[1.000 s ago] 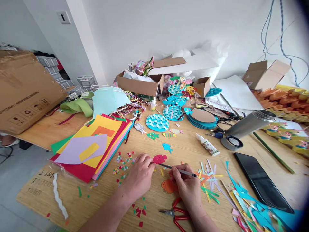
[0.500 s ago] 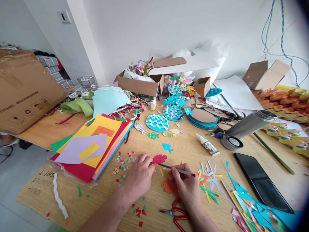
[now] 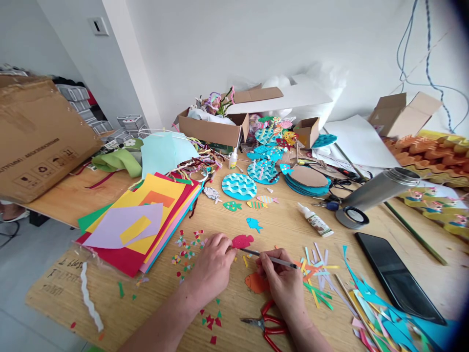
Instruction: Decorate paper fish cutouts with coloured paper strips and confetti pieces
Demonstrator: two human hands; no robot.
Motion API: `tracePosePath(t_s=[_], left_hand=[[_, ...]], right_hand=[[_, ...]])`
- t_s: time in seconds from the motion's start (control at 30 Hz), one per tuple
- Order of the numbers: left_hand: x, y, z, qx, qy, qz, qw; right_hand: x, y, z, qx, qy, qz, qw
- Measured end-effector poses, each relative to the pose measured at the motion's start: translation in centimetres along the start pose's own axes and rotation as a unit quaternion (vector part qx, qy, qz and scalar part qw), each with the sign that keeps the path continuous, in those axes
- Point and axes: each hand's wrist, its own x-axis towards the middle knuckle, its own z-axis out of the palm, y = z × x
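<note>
My left hand point(image 3: 212, 266) rests on the wooden table point(image 3: 286, 225), fingers curled, pinning the edge of a small red paper fish point(image 3: 242, 240). My right hand point(image 3: 284, 283) is closed round a thin pen point(image 3: 273, 259) whose tip touches the red fish's lower edge. An orange paper fish point(image 3: 255, 282) lies partly under my right hand. Red-handled scissors point(image 3: 267, 322) lie just below my right wrist.
A stack of coloured paper sheets point(image 3: 142, 220) lies to the left, confetti scraps point(image 3: 186, 249) beside it. Paper strips point(image 3: 318, 274), a glue bottle point(image 3: 315, 220), a black phone point(image 3: 397, 276), a steel flask point(image 3: 381, 188), blue wave discs point(image 3: 239, 186) and cardboard boxes point(image 3: 212, 128) crowd the table.
</note>
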Motion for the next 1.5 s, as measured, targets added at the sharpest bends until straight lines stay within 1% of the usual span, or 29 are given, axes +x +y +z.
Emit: tracePosePath(t_s=[0.17,0.33,0.83,1.1,1.5], left_hand=[[0.01,-0.02,0.0,0.002,-0.001,-0.001,1.0],[-0.03,0.03,-0.05,0.001,-0.004,-0.004,1.0],[0.0,0.01,0.04,0.0,-0.001,-0.005,1.0],[0.02,0.15,-0.21,-0.001,-0.001,-0.004,1.0],[0.01,0.03,-0.04,0.004,-0.001,-0.004,1.0]], right_hand=[[-0.04,0.03,0.0,-0.002,-0.005,0.0,1.0],[-0.01,-0.18,0.03,0.0,0.009,-0.002,1.0],[-0.02,-0.14,-0.04,-0.005,0.011,-0.006,1.0],[-0.08,-0.34,-0.02,-0.001,0.003,0.0,1.0],[-0.05,-0.42,0.05,0.0,0.01,0.001,1.0]])
